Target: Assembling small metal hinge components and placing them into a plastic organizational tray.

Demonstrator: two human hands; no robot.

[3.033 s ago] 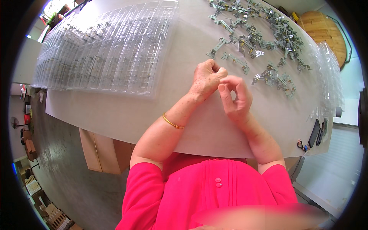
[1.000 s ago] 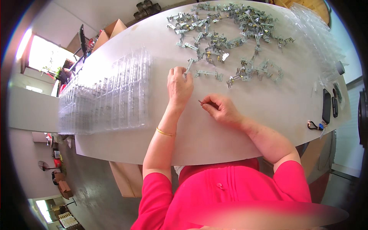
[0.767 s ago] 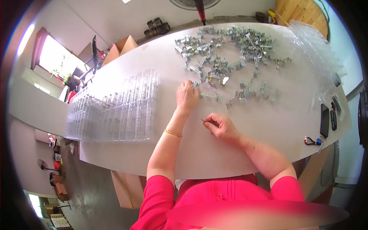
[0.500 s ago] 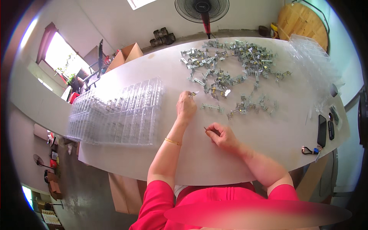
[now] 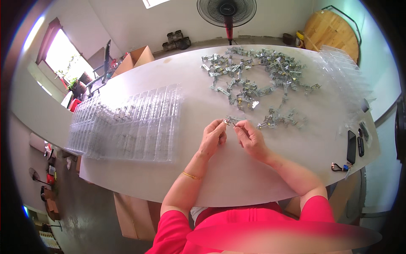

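Note:
My left hand [image 5: 213, 138] pinches a small metal bracket-like part [image 5: 226, 122] between thumb and fingertips, just above the table. Facing it from the right, my right hand [image 5: 252, 141] is closed on a thin dark stick-like piece [image 5: 234, 124], its tip close to the metal part. Whether the two touch is too small to tell. Beyond my hands lies a heap of similar metal parts [image 5: 279, 63], greyish with some yellow bits. A smaller group of metal parts [image 5: 272, 120] lies right beside my right hand.
Clear plastic compartment trays [image 5: 163, 131] stand on the left of the pale table [image 5: 203, 182]; small parts show in some cells. More clear trays [image 5: 344, 74] lie at the far right. A black phone [image 5: 351, 146] and keys [image 5: 340, 167] sit near the right edge. Behind stands a fan [image 5: 227, 10].
My left hand has come nearer and to the right with the metal part. My right hand has moved forward with the thin piece, so the hands now meet closely.

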